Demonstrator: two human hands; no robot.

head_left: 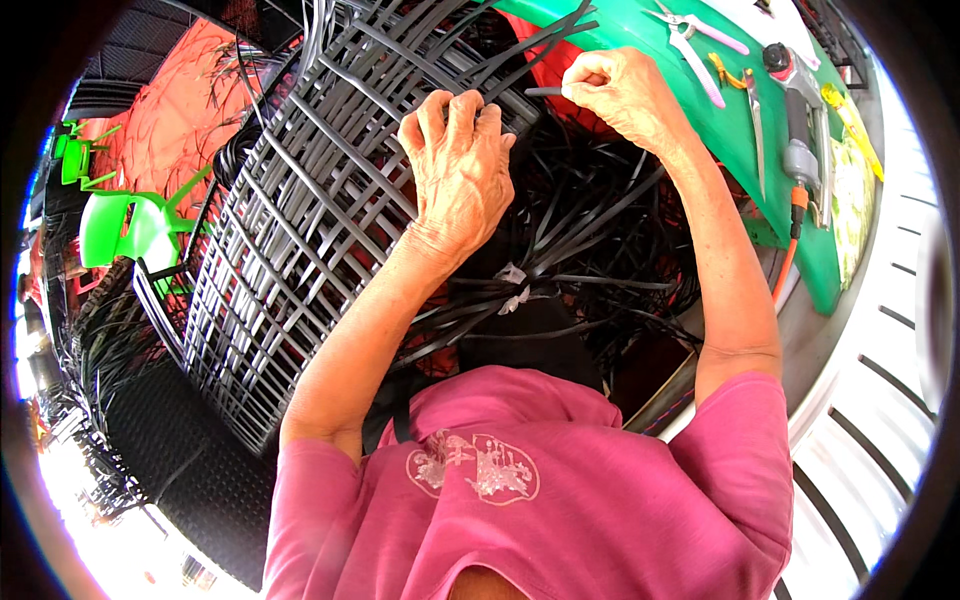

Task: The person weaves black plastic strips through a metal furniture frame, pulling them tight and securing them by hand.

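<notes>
A large, slanting lattice of flat black-grey strips (290, 215) fills the left, its far edge probably set within easy reach. Far right stands a counter under a bright green cover (720, 130). Between them spreads a loose bundle of thin, glossy black strips (545, 250), likely kept near for drawing from. A long grey-and-red handheld tool (798, 130) lies on the counter, apparently parked aside. The left hand (458, 170) is half curled over the lattice's far edge, perhaps steadying it; hidden fingertips leave its grip unclear. The right hand (625, 95), nearly closed, pinches a short-showing, flat dark strip (543, 91) just right of the lattice.
</notes>
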